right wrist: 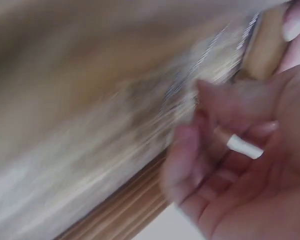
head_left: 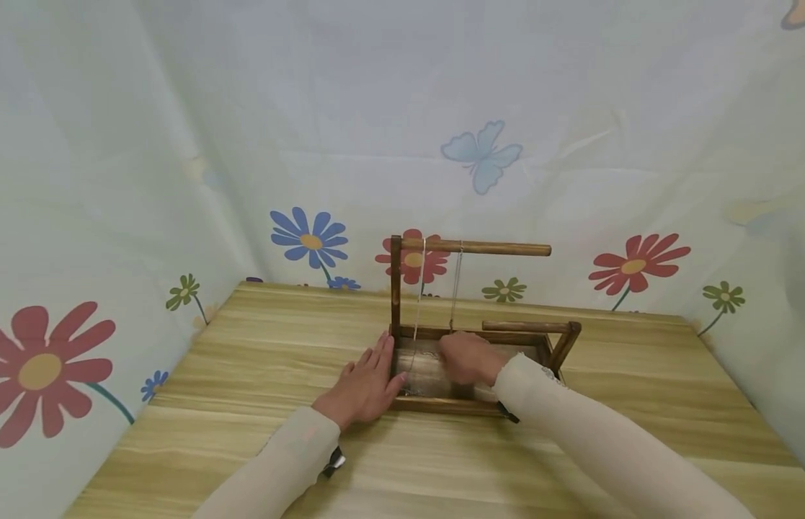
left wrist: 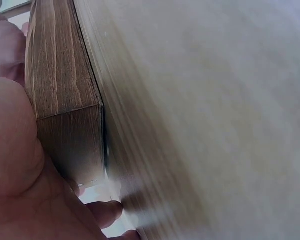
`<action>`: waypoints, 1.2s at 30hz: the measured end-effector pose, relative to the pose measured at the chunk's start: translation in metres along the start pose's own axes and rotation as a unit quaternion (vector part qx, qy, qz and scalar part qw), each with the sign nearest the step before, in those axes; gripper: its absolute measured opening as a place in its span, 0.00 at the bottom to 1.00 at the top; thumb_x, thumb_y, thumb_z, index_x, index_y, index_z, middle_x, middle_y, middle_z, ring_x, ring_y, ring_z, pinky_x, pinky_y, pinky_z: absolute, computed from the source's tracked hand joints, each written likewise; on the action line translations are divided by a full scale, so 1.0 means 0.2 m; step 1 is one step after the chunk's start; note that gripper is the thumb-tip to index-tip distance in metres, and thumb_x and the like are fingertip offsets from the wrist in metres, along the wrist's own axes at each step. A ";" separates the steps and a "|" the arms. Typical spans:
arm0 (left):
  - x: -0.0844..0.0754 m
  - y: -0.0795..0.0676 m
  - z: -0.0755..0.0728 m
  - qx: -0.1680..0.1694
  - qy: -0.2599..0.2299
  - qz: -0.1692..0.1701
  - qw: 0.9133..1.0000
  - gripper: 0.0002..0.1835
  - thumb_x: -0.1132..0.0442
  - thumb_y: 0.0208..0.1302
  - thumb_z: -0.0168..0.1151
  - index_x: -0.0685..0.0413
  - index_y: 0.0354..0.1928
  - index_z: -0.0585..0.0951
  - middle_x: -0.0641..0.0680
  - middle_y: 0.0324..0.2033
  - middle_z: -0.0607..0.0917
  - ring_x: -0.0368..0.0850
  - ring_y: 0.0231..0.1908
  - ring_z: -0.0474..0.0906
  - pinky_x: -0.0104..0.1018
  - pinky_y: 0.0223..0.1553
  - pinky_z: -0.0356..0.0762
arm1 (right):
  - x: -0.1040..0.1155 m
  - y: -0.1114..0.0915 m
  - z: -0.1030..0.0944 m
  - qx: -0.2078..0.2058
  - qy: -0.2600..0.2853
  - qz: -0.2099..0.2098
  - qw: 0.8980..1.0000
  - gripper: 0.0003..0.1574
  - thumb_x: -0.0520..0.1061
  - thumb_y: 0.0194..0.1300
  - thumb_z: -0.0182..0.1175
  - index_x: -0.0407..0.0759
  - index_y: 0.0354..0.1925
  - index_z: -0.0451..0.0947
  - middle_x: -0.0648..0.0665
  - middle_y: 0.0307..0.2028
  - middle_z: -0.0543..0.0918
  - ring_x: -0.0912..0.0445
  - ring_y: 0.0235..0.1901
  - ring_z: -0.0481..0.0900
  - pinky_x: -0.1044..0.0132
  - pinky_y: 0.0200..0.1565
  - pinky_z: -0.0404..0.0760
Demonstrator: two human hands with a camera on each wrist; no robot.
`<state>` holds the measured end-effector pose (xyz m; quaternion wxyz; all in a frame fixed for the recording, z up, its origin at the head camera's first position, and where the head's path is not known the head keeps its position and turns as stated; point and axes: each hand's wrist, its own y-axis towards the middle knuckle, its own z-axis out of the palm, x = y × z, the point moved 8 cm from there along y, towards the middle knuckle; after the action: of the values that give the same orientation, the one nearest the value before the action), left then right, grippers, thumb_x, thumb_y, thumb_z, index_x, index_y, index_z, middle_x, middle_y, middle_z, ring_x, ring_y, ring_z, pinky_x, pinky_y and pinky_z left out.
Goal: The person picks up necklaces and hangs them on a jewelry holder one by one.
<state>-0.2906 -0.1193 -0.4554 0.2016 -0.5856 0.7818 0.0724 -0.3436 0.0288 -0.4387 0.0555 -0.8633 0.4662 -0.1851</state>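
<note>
A dark brown wooden jewelry stand [head_left: 441, 406] has a shallow tray base, a tall post at its left end and a horizontal bar [head_left: 506, 249]. One pale necklace [head_left: 421, 281] hangs from the bar into the tray's left part. To its right another necklace [head_left: 457, 277] runs down to my right hand [head_left: 470, 358], which is over the tray. The right fingers [right wrist: 182, 150] are curled, with thumb and fingertip pinched beside thin chain strands; a small white piece [right wrist: 245, 146] shows among them. My left hand [head_left: 366, 382] rests against the stand's left end, fingers extended, thumb at the tray's edge.
A shorter wooden bar [head_left: 525, 326] on a slanted post rises at the stand's right end. The stand sits on a wood-grain table [head_left: 298, 346]. Behind it hangs a pale curtain [head_left: 350, 108] printed with flowers and a butterfly.
</note>
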 end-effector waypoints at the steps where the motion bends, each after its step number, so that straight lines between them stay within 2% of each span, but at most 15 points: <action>1: 0.00 0.00 0.00 0.001 0.002 0.000 1.000 0.41 0.41 0.83 0.41 0.55 0.85 0.44 0.54 0.85 0.42 0.64 0.82 0.52 0.70 0.76 0.54 | 0.04 -0.01 0.00 -0.004 0.010 -0.028 1.000 0.14 0.31 0.69 0.58 0.45 0.27 0.76 0.49 0.22 0.76 0.58 0.23 0.69 0.61 0.29 0.72; 3: 0.00 0.00 0.00 0.003 0.006 -0.001 1.000 0.41 0.41 0.83 0.40 0.55 0.85 0.44 0.54 0.85 0.42 0.64 0.82 0.52 0.70 0.76 0.54 | 0.13 -0.01 0.01 -0.007 0.026 -0.091 0.995 0.08 0.32 0.66 0.63 0.44 0.34 0.82 0.48 0.29 0.84 0.58 0.29 0.77 0.61 0.35 0.79; 5: 0.00 0.00 0.00 0.004 0.013 -0.002 1.000 0.41 0.41 0.83 0.39 0.54 0.85 0.43 0.53 0.85 0.42 0.64 0.82 0.52 0.69 0.76 0.55 | 0.20 -0.01 0.03 -0.003 0.034 -0.144 0.989 0.10 0.34 0.64 0.66 0.45 0.42 0.85 0.48 0.34 0.88 0.60 0.33 0.81 0.64 0.40 0.82; 8: 0.00 0.00 0.00 0.004 0.015 -0.003 1.000 0.41 0.41 0.84 0.39 0.54 0.85 0.43 0.53 0.85 0.41 0.64 0.82 0.52 0.69 0.76 0.55 | 0.25 -0.01 0.04 0.000 0.034 -0.186 0.982 0.09 0.33 0.63 0.67 0.44 0.40 0.86 0.50 0.29 0.85 0.63 0.29 0.76 0.68 0.36 0.78; 11: 0.00 0.01 0.00 0.003 0.009 0.001 1.000 0.41 0.41 0.83 0.39 0.55 0.85 0.43 0.54 0.85 0.42 0.65 0.82 0.52 0.69 0.76 0.55 | 0.23 -0.01 0.04 0.000 0.025 -0.183 0.983 0.09 0.30 0.63 0.63 0.42 0.31 0.84 0.53 0.22 0.79 0.64 0.24 0.69 0.70 0.31 0.72; 15: 0.00 0.00 0.00 0.001 0.005 0.004 1.000 0.41 0.41 0.83 0.40 0.55 0.85 0.43 0.54 0.85 0.42 0.65 0.82 0.52 0.70 0.76 0.54 | 0.15 -0.01 0.04 0.019 0.001 -0.144 0.989 0.22 0.28 0.66 0.56 0.46 0.18 0.75 0.56 0.16 0.68 0.62 0.18 0.60 0.69 0.25 0.63; 19: 0.01 0.00 0.00 -0.005 0.005 0.001 1.000 0.41 0.42 0.83 0.41 0.56 0.85 0.44 0.54 0.85 0.42 0.65 0.81 0.53 0.70 0.76 0.54 | 0.09 -0.01 0.02 0.037 -0.017 -0.092 0.995 0.29 0.29 0.68 0.53 0.50 0.14 0.61 0.55 0.14 0.55 0.60 0.19 0.49 0.66 0.26 0.56; 22: 0.01 -0.01 -0.01 -0.005 0.002 0.002 1.000 0.41 0.43 0.83 0.42 0.57 0.84 0.44 0.55 0.85 0.43 0.66 0.81 0.53 0.71 0.75 0.54 | 0.07 -0.01 0.01 0.031 -0.019 -0.066 0.997 0.26 0.29 0.66 0.56 0.50 0.16 0.64 0.55 0.16 0.59 0.59 0.20 0.54 0.65 0.27 0.61; 24: 0.01 -0.01 0.00 -0.001 0.003 0.003 1.000 0.41 0.43 0.83 0.42 0.57 0.84 0.44 0.55 0.85 0.43 0.66 0.81 0.53 0.71 0.76 0.54 | 0.08 -0.01 0.01 0.021 -0.011 -0.073 0.997 0.20 0.31 0.66 0.62 0.48 0.20 0.71 0.54 0.19 0.68 0.60 0.22 0.62 0.65 0.29 0.68; 26: 0.01 -0.01 0.00 0.002 0.006 0.001 1.000 0.41 0.42 0.83 0.41 0.56 0.85 0.44 0.55 0.85 0.43 0.65 0.81 0.53 0.70 0.76 0.54 | 0.13 -0.01 0.01 0.009 0.000 -0.102 0.995 0.11 0.35 0.64 0.68 0.46 0.28 0.79 0.52 0.25 0.79 0.60 0.26 0.73 0.63 0.33 0.76; 28: 0.02 0.00 0.01 0.002 0.010 0.000 1.000 0.41 0.42 0.83 0.41 0.56 0.85 0.44 0.54 0.85 0.43 0.65 0.81 0.53 0.70 0.76 0.55 | 0.18 0.01 0.04 0.006 0.009 -0.136 0.991 0.06 0.38 0.63 0.71 0.46 0.33 0.82 0.52 0.30 0.84 0.60 0.30 0.78 0.64 0.37 0.79; 31: 0.02 0.01 0.01 0.002 0.012 -0.003 1.000 0.40 0.41 0.83 0.39 0.54 0.85 0.43 0.53 0.85 0.42 0.65 0.81 0.53 0.70 0.76 0.55 | 0.23 0.03 0.07 0.014 0.010 -0.170 0.985 0.07 0.36 0.64 0.69 0.46 0.31 0.83 0.53 0.26 0.83 0.62 0.27 0.77 0.67 0.34 0.77; 34: 0.02 0.01 0.02 0.007 0.013 -0.004 1.000 0.40 0.40 0.84 0.38 0.53 0.85 0.42 0.52 0.85 0.41 0.64 0.82 0.52 0.69 0.76 0.54 | 0.23 0.04 0.09 0.028 0.004 -0.169 0.985 0.15 0.31 0.65 0.63 0.48 0.25 0.80 0.57 0.20 0.76 0.63 0.22 0.70 0.70 0.29 0.71; 36: 0.02 0.01 0.03 0.009 0.012 -0.005 1.000 0.41 0.40 0.83 0.38 0.52 0.85 0.42 0.52 0.85 0.40 0.64 0.82 0.52 0.69 0.76 0.54 | 0.23 0.04 0.09 0.035 0.009 -0.167 0.985 0.17 0.31 0.67 0.61 0.47 0.24 0.79 0.57 0.19 0.73 0.63 0.21 0.67 0.70 0.28 0.68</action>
<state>-0.2932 -0.1203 -0.4621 0.1977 -0.5884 0.7819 0.0574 -0.3202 -0.0152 -0.4443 0.0501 -0.9250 0.3088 -0.2158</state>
